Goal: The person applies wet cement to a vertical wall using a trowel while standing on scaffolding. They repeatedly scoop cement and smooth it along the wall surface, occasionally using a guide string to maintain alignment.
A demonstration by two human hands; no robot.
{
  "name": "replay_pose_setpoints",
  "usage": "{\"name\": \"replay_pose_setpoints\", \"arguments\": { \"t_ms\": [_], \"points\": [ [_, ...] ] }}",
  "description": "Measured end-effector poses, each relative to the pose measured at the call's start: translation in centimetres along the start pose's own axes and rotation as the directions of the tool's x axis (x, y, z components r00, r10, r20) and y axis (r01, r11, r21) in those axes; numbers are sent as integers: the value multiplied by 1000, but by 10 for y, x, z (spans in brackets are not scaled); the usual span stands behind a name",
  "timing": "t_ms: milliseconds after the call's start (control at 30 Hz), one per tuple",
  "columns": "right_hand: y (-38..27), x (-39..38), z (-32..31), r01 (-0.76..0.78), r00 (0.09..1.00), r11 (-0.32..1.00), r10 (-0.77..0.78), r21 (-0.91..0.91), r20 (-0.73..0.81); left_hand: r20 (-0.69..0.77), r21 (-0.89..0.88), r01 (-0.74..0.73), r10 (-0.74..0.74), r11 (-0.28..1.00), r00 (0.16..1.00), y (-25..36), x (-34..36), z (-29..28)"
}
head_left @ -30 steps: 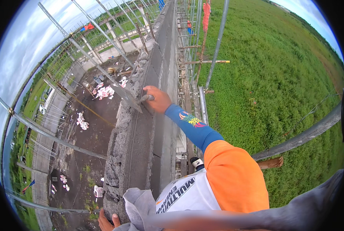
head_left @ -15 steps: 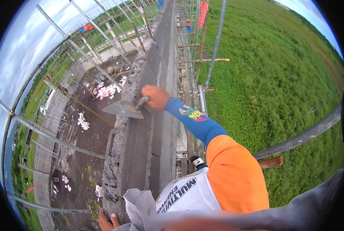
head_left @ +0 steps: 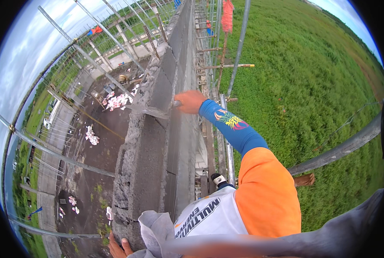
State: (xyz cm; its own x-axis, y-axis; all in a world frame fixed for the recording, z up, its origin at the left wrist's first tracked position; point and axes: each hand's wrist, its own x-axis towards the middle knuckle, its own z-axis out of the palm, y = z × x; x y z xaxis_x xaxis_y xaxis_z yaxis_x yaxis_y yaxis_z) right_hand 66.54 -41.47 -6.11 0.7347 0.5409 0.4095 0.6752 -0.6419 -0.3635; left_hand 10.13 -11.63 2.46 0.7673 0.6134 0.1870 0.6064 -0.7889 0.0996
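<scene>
My right hand (head_left: pixel 191 102) is closed round the handle of a pointed trowel (head_left: pixel 151 112). The trowel's grey metal blade reaches left across the top of a grey concrete wall (head_left: pixel 146 155), tipped nearly edge-on to my view. Along its left edge the wall has rough, lumpy mortar; smoother grey plaster covers the rest, with a thin line running lengthwise. At the bottom of the picture my left hand (head_left: pixel 119 247) rests against the wall's near end, thumb and fingers apart, partly cut off by the picture's edge and grey cloth.
Steel pipes (head_left: pixel 63 155) cross on the left, above dark ground with scattered white-and-red scraps (head_left: pixel 116 102). Rebar stubs (head_left: pixel 162 30) rise from the wall's far end. Narrow scaffolding (head_left: pixel 211 137) runs along its right side, and a thick pipe (head_left: pixel 338 150) slants over grass.
My right hand has moved right and slightly away with the trowel. Its blade has turned from lying flat and broad to nearly edge-on. My left hand stays at the wall's near end.
</scene>
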Motion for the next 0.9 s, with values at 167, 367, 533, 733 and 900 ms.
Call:
{"name": "replay_pose_setpoints", "arguments": {
  "t_ms": [167,367,533,733,900],
  "points": [
    [35,-83,-6,-111,994,984,113,-139,1,6,-6,15,-15,1000,1000,0,0,5],
    [49,-137,-10,-163,986,968,152,-191,-70,-5,7,-36,36,999,999,4,-2,1],
    [54,-153,-15,-140,982,970,111,-197,-151,4,-4,-26,26,1000,1000,6,5,-4],
    [21,-128,10,-124,985,986,108,-112,-138,-41,26,-14,16,1000,999,1,0,3],
    [-42,-27,-19,95,870,994,-105,-45,-481,-84,80,-113,120,990,989,4,-3,4]
  ]
}}
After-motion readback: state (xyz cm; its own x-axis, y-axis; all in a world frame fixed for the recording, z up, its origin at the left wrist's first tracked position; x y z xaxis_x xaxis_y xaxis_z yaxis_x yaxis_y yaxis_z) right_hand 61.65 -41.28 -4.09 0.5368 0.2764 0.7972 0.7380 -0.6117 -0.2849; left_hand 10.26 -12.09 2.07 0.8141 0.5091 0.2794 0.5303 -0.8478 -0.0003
